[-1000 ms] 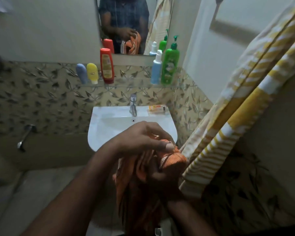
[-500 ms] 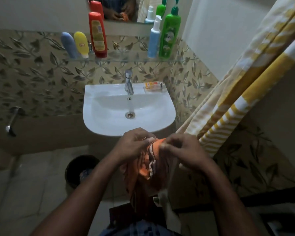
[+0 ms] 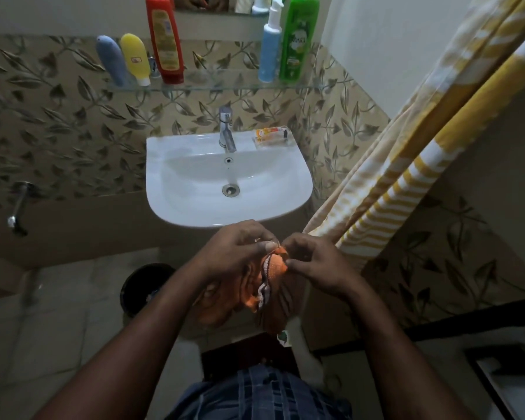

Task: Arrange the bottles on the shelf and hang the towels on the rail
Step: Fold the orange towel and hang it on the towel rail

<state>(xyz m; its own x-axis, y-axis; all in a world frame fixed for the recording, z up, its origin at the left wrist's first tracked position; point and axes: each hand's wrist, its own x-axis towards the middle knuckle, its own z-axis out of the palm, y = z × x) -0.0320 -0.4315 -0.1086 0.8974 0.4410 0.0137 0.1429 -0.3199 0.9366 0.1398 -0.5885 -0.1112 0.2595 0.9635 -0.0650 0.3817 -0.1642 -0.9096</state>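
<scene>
An orange towel (image 3: 275, 269) with a pale patterned edge hangs bunched between my hands, just below the sink's front rim. My left hand (image 3: 235, 253) pinches its top edge from the left. My right hand (image 3: 315, 263) pinches the same edge from the right. On the glass shelf (image 3: 219, 86) stand a blue bottle (image 3: 111, 60), a yellow bottle (image 3: 135, 59), a red bottle (image 3: 164, 37), a light blue pump bottle (image 3: 270, 45) and a green bottle (image 3: 297, 37). A yellow and white striped towel (image 3: 412, 147) hangs slanted along the right wall; what it hangs from is out of view.
A white sink (image 3: 164, 183) with a steel tap (image 3: 226, 128) juts out below the shelf; a small orange packet (image 3: 270, 134) lies on its back right corner. A dark bucket (image 3: 144, 284) stands on the tiled floor. A wall tap (image 3: 19, 207) sticks out at the left.
The view has tilted down, so the mirror has slid out of frame and the floor shows. My hands have come apart slightly, each now pinching the orange towel's top edge.
</scene>
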